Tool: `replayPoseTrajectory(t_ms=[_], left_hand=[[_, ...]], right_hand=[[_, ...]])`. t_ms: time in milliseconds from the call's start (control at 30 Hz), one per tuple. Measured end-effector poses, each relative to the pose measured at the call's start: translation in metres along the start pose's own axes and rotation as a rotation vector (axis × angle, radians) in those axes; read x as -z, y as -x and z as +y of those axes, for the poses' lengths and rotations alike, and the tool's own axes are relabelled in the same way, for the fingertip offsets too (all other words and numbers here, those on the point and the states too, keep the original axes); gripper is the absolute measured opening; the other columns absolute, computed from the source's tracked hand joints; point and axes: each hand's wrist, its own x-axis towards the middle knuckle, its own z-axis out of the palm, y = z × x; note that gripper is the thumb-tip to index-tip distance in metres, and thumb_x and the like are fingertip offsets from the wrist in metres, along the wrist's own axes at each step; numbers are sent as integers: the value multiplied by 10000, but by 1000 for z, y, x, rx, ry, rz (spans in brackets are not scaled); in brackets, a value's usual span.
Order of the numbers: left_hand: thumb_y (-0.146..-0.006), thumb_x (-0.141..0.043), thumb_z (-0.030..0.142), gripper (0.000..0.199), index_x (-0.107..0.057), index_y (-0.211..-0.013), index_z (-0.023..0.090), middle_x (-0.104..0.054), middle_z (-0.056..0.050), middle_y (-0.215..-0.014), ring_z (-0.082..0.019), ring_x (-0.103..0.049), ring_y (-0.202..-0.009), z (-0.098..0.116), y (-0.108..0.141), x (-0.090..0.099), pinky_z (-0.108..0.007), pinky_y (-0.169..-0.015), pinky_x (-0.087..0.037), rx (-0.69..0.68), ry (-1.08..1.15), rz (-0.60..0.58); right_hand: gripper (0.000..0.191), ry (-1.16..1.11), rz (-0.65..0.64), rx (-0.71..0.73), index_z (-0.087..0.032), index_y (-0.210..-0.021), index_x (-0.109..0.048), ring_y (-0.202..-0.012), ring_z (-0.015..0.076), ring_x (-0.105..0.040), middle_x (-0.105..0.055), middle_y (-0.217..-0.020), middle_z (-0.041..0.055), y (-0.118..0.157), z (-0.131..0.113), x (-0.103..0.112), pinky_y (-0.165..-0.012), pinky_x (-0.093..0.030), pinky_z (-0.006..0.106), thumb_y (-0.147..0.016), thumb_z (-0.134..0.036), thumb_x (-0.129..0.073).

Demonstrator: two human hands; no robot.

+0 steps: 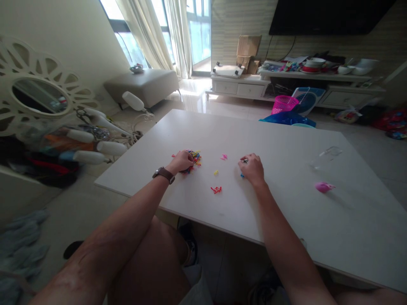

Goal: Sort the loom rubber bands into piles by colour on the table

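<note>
The table (pixel 280 146) has a smooth, pale top with a soft sheen. The floor (pixel 199 94) is glossy and tile-like, mirroring window light. The cup (pixel 327 157) looks like clear, shiny plastic or glass; the basket (pixel 284 104) is pink plastic. The curtains (pixel 182 38) are matt cloth, the boxes (pixel 248 45) brown cardboard, and the screen (pixel 321 17) dark and smooth.

Two hands, one left hand (pixel 183 162) and one right hand (pixel 252 168), are seen at one white table (pixel 270 144). One mixed pile (pixel 197 157) is seen, its small pieces too crowded to be counted. One red cluster (pixel 216 190), one pink cluster (pixel 224 156), one yellow piece (pixel 216 173), one clear container (pixel 327 158) and one wristwatch (pixel 164 174) are counted.
</note>
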Motion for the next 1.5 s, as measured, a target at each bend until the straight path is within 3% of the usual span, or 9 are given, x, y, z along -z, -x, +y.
replayPoseTrajectory(t_ms=[200,467,633,767,933,1067,1500], left_hand=[[-691,-657,184,79,-726,-720,162,-660,-14,-646,-141,-559,-616,11,6,8,-245,-591,-405,-13,57,24],[-692,-647,199,87,-704,-741,156,-666,-17,-665,-143,-565,-650,10,5,7,-239,-597,-405,-103,80,66],[-721,-634,212,117,-716,-774,148,-688,-23,-706,-135,-587,-648,13,1,-2,-224,-575,-412,-238,134,27],[-736,-609,191,126,-715,-782,140,-676,-18,-679,-121,-578,-603,23,1,-11,-217,-557,-414,-342,193,-46],[-739,-623,167,108,-718,-774,127,-699,-38,-725,-126,-592,-668,38,7,-15,-224,-626,-439,-473,190,-61],[-745,-642,182,105,-718,-786,121,-689,-39,-713,-131,-591,-669,42,8,-16,-227,-619,-431,-494,183,-63],[-740,-672,197,106,-710,-810,128,-686,-32,-706,-126,-594,-645,36,2,-22,-220,-594,-423,-508,209,-79]], right_hand=[[168,-86,-21,114,-198,-883,-713,-1013,273,-543,-641,-1000,107,1,-10,0,-930,-440,391,-859,-273,-564],[142,-138,-65,141,-210,-858,-708,-1024,266,-556,-654,-990,89,5,-18,1,-944,-428,400,-860,-275,-581],[134,-195,-111,249,-221,-861,-713,-1043,267,-575,-681,-1012,80,10,-26,0,-951,-427,429,-860,-284,-595],[131,-230,-196,388,-230,-927,-716,-1158,278,-567,-692,-1121,77,19,-38,-3,-976,-425,453,-865,-284,-614],[265,-224,-305,517,-260,-1140,-687,-1323,287,-485,-609,-1354,70,30,-50,-7,-1029,-410,485,-888,-282,-609],[302,-226,-365,562,-271,-1188,-678,-1308,273,-499,-607,-1366,66,32,-53,-8,-1042,-412,486,-895,-282,-605],[371,-225,-391,581,-271,-1258,-654,-1326,267,-486,-586,-1414,65,33,-55,-10,-1033,-423,490,-890,-277,-616]])
